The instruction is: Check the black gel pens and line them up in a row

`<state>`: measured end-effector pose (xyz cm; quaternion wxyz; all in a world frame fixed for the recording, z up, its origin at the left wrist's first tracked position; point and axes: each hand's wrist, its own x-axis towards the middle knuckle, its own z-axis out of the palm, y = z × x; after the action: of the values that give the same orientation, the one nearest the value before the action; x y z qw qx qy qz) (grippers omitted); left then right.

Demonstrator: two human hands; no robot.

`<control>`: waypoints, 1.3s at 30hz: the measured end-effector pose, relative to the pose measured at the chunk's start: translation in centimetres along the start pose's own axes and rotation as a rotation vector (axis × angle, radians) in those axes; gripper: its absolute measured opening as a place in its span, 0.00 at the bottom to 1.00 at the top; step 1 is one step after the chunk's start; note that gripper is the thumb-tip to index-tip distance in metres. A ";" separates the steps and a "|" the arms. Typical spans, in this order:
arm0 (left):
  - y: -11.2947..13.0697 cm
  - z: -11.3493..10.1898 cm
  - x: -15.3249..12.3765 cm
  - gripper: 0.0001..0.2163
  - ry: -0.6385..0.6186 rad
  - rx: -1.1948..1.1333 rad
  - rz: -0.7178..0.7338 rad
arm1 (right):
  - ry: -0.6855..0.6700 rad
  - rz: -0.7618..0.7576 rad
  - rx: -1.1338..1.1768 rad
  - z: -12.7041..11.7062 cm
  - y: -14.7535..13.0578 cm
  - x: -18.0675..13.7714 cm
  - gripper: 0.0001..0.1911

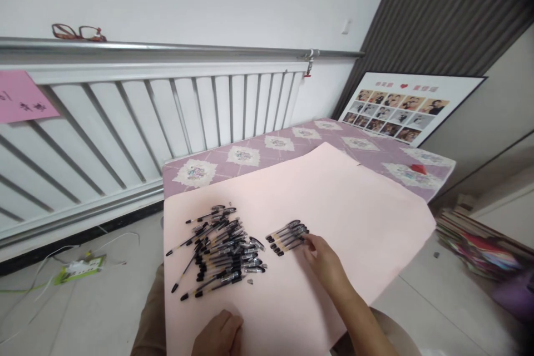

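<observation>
My right hand [323, 260] pinches the capped end of a pen [292, 246] at the near side of a short row. Several black-capped pens [287, 230] with transparent barrels lie side by side in that row. To its left spreads a loose pile of similar pens [223, 256], pointing in mixed directions. Small clear bits [250, 281] lie around the pile's edge. My left hand [220, 334] rests at the near edge below the pile, fingers curled together. What it may hold is hidden. Everything lies on a pale pink sheet [354, 217].
A purple flowered tablecloth [275, 144] shows beyond the sheet, with a small red object [418, 168] on it. Behind stands a white radiator [150, 117] under a pipe carrying glasses [79, 32]. A photo board [396, 105] leans at right. Cables and a power strip [81, 270] lie on the floor.
</observation>
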<state>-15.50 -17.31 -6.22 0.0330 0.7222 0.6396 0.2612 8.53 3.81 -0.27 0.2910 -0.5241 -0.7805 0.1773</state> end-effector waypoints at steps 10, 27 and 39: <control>0.7 -1.8 0.7 0.10 -0.001 -0.138 -0.055 | -0.313 -0.186 0.046 6.1 -10.4 -5.8 0.11; -2.4 -5.0 3.9 0.10 -0.120 0.283 -0.226 | -0.226 -0.135 -0.031 6.5 -11.3 -7.4 0.08; -2.1 -4.6 3.6 0.07 -0.114 0.354 -0.193 | -0.133 0.044 0.367 6.4 -10.7 -8.6 0.10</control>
<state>-19.16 -14.84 -1.84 -0.0334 0.6659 0.7387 0.0988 -0.80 -8.09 -1.31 0.3254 -0.4664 -0.7410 0.3572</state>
